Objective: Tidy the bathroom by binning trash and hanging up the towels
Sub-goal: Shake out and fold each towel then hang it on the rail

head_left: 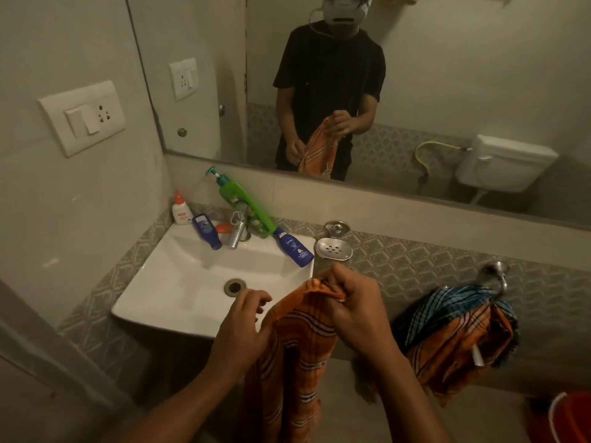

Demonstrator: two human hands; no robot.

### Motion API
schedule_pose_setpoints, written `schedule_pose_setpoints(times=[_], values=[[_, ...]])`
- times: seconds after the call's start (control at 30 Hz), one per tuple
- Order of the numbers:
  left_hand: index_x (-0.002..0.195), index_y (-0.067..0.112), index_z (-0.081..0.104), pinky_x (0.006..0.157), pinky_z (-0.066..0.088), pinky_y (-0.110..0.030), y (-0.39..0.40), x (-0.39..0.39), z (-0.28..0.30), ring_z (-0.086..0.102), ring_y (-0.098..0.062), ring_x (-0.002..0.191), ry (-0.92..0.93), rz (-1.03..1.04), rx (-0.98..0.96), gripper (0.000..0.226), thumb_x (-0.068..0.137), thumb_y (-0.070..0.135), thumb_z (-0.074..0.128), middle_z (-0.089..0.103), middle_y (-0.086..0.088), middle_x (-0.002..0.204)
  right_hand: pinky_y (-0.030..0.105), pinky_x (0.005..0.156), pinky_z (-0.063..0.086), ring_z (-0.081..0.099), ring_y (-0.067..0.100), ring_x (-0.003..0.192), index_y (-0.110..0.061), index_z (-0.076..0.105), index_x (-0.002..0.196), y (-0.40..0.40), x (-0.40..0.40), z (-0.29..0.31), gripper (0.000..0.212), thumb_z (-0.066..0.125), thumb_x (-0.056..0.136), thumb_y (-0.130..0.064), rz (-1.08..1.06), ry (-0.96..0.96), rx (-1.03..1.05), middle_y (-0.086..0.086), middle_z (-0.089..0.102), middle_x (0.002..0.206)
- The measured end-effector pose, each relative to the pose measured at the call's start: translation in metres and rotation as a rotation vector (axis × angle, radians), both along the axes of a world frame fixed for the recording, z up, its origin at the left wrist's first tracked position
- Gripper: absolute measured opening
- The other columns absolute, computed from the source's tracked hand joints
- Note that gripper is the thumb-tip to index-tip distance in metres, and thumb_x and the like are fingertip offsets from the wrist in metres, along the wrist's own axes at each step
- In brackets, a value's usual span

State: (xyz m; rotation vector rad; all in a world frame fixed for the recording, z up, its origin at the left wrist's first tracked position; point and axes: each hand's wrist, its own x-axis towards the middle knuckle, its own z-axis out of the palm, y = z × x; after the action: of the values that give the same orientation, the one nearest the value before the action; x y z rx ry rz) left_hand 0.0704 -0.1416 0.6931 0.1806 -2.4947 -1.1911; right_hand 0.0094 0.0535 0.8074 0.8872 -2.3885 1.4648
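An orange striped towel hangs down in front of me beside the white sink. My right hand grips its bunched top corner. My left hand pinches the towel's left edge lower down, fingers curled. On the wall to the right a chrome towel ring carries a blue checked towel and another orange striped towel, both bunched together.
Bottles crowd the sink's back rim: a green pump bottle, two blue lotion bottles, a small white bottle. A metal soap dish is fixed to the tiled wall. A red bucket stands at bottom right. A mirror fills the wall above.
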Motion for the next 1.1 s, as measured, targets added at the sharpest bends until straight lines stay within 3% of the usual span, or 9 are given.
schedule_pose_setpoints(times=[0.1,0.23,0.33,0.43,0.63,0.7,0.83,0.9,1.1], values=[[0.096,0.035,0.057,0.071,0.057,-0.021,-0.019,0.008,-0.022,0.064,-0.002,0.09,-0.094,0.05,0.161,0.015,0.091,0.03,0.071,0.061,0.02,0.095,0.047,0.05,0.046,0.053,0.009,0.057,-0.03,0.04,0.061,-0.002,0.004,0.008,0.042,0.066,0.082,-0.004,-0.079,-0.002,-0.073,-0.008,0.05,0.056],[0.083,0.023,0.068,0.072,0.058,-0.029,-0.04,0.008,-0.028,0.07,-0.014,0.081,-0.343,-0.199,0.369,0.016,0.08,0.027,0.083,0.072,0.003,0.084,0.037,0.048,0.033,0.032,0.006,0.052,-0.019,0.032,0.059,0.001,0.005,0.016,0.036,0.062,0.076,-0.009,-0.2,-0.007,-0.119,-0.008,0.034,0.052],[0.08,0.011,0.068,0.079,0.056,-0.036,-0.06,0.006,-0.023,0.07,-0.021,0.082,-0.426,-0.402,0.462,0.032,0.069,0.03,0.091,0.072,-0.015,0.086,0.032,0.051,0.033,0.035,0.009,0.053,-0.021,0.033,0.059,0.006,0.001,0.019,0.037,0.062,0.075,-0.004,-0.224,-0.036,-0.107,-0.011,0.036,0.053],[0.082,0.009,0.067,0.089,0.053,-0.052,-0.084,0.002,-0.015,0.068,-0.036,0.092,-0.449,-0.487,0.478,0.037,0.068,0.032,0.093,0.072,-0.016,0.089,0.036,0.057,0.044,0.052,0.025,0.061,-0.022,0.033,0.061,0.02,-0.002,0.022,0.043,0.065,0.078,0.001,-0.165,-0.04,-0.052,-0.004,0.051,0.061],[0.074,0.011,0.06,0.092,0.045,-0.073,-0.113,0.003,-0.005,0.062,-0.055,0.099,-0.511,-0.586,0.54,0.037,0.069,0.027,0.093,0.072,-0.021,0.094,0.033,0.062,0.049,0.059,0.019,0.069,-0.013,0.039,0.066,0.038,-0.004,0.037,0.041,0.069,0.082,0.011,-0.056,-0.274,-0.061,0.011,0.06,0.07],[0.076,0.008,0.059,0.09,0.047,-0.071,-0.111,0.006,0.004,0.062,-0.055,0.095,-0.512,-0.571,0.539,0.039,0.071,0.027,0.092,0.072,-0.021,0.094,0.03,0.06,0.047,0.056,0.014,0.066,-0.011,0.039,0.066,0.036,-0.003,0.041,0.04,0.069,0.082,0.01,-0.029,-0.297,-0.049,0.012,0.057,0.067],[0.092,0.014,0.066,0.094,0.058,-0.044,-0.069,0.008,0.034,0.072,-0.019,0.1,-0.443,-0.589,0.458,0.024,0.081,0.028,0.083,0.075,-0.005,0.105,0.027,0.054,0.039,0.044,0.009,0.059,-0.012,0.038,0.066,0.02,0.004,0.038,0.037,0.072,0.08,-0.008,-0.034,-0.252,0.016,-0.006,0.047,0.059],[0.107,0.024,0.067,0.091,0.059,-0.038,-0.034,0.007,0.048,0.07,-0.012,0.106,-0.376,-0.599,0.467,0.029,0.083,0.032,0.081,0.072,0.005,0.114,0.025,0.052,0.037,0.04,0.006,0.057,-0.012,0.04,0.067,0.008,0.008,0.033,0.038,0.074,0.081,-0.003,-0.058,-0.207,0.041,-0.009,0.046,0.058],[0.097,0.039,0.063,0.079,0.06,-0.029,0.012,-0.003,0.055,0.068,-0.004,0.094,-0.139,-0.435,0.361,0.015,0.087,0.039,0.074,0.07,0.018,0.098,0.016,0.055,0.047,0.063,0.006,0.059,-0.028,0.068,0.085,-0.008,0.021,0.033,0.026,0.084,0.078,-0.01,-0.095,-0.158,0.192,-0.011,0.068,0.067]])
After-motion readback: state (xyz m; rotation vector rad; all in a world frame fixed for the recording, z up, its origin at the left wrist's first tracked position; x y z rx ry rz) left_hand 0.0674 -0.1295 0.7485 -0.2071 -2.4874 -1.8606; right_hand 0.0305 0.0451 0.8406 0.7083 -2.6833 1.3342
